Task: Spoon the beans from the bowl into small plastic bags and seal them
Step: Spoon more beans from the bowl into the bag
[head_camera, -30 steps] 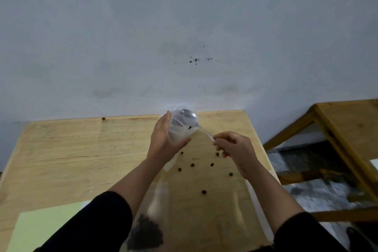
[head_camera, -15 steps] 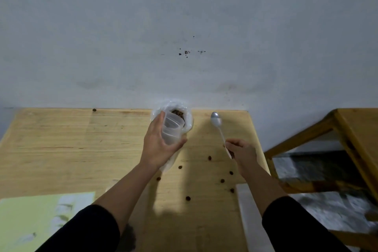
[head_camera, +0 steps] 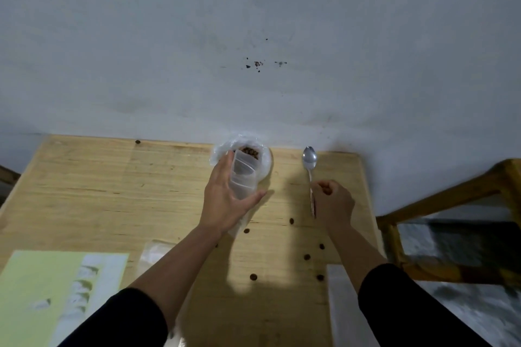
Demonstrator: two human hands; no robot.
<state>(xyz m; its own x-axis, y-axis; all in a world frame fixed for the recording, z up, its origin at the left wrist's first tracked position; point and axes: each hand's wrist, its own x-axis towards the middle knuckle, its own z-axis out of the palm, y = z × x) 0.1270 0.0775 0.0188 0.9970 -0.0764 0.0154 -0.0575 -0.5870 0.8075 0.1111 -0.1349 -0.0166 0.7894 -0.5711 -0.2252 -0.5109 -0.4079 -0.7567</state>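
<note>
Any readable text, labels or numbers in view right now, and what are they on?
None readable.
Green sheet at the near left: pale marks only, too blurred to tell whether they are print.
Small plastic bag, spoon, wooden table: no lettering visible.

Wooden table (head_camera: 112, 191) against a grey wall (head_camera: 197, 36) with dark specks (head_camera: 257, 64); pale green sheet (head_camera: 36, 284) at near-left corner; second wooden table (head_camera: 465, 194) to the right.
</note>
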